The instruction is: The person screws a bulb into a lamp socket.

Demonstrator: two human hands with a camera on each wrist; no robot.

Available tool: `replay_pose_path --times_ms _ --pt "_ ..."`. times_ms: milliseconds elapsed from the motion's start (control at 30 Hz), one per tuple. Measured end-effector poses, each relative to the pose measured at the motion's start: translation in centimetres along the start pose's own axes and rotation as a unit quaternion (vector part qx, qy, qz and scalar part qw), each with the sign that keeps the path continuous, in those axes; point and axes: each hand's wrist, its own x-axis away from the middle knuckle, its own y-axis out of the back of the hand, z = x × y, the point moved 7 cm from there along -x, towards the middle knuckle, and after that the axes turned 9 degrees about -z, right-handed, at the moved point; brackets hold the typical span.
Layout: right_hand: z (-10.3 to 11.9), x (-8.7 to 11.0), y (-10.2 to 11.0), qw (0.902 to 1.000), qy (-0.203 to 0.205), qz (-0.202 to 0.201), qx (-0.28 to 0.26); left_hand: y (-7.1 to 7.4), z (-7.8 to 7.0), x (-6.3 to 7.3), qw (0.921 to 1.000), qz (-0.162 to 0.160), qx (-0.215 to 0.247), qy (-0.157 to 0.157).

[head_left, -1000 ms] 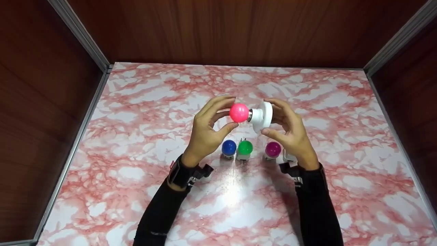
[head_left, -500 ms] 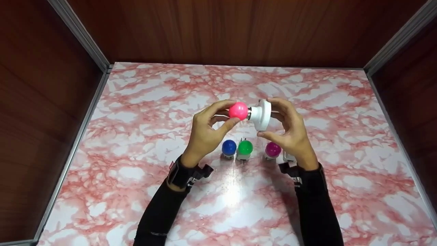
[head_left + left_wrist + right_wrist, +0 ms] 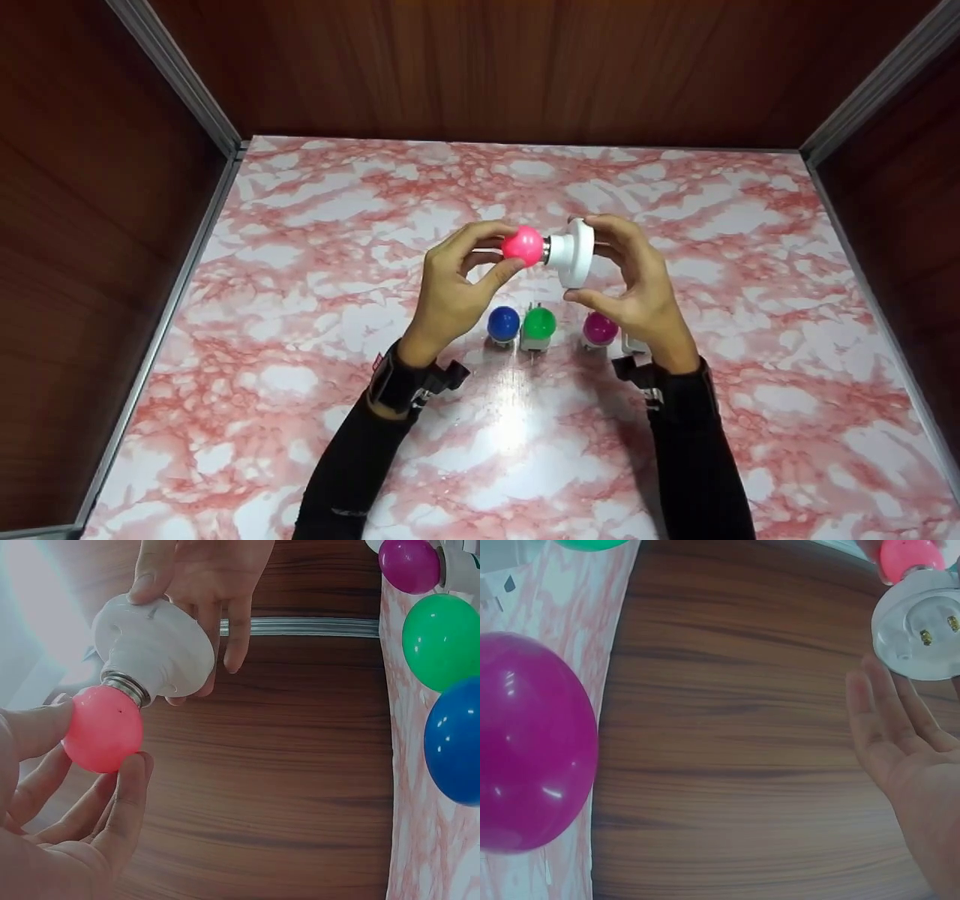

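Observation:
My left hand (image 3: 454, 281) pinches a pink light bulb (image 3: 523, 246) between thumb and fingertips, above the table. The bulb lies sideways with its metal screw base (image 3: 126, 687) at the mouth of a white lamp holder (image 3: 576, 253); part of the thread still shows. My right hand (image 3: 637, 289) grips that holder by the rim of its round base, thumb on the near edge and fingers on the far one. In the right wrist view the holder's underside (image 3: 907, 622) shows two brass-coloured contacts. Both palms are apart from what the fingers hold.
On the marbled table (image 3: 300, 315), nearer than the hands, stand a blue bulb (image 3: 503, 324), a green bulb (image 3: 539, 323) and a purple bulb (image 3: 600, 328) on white bases. A white piece (image 3: 634, 343) is partly hidden by my right wrist. Wood-grain panels (image 3: 480, 67) enclose the table.
My left fingers have closed in further round the pink bulb, thumb now on its near side. The holder has turned slightly in my right hand and shifted a little left.

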Motion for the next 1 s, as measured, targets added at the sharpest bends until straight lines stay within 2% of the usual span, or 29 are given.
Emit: replay_pose_path --times_ms 300,533,833,1000 --pt "-0.4 0.0 0.2 0.9993 -0.028 0.004 0.025 0.0 -0.5 -0.1 0.9993 0.013 0.008 -0.034" --pt "-0.9 0.0 0.1 0.9986 -0.045 0.013 0.023 -0.1 -0.8 -0.1 0.9983 0.022 0.022 -0.049" --pt "-1.0 0.0 0.2 0.9986 -0.046 0.013 0.021 -0.2 -0.9 -0.1 0.9977 0.031 0.030 -0.053" --pt "-1.0 0.1 0.2 0.9984 -0.053 0.008 0.015 -0.1 -0.6 -0.1 0.9985 0.028 0.033 -0.035"
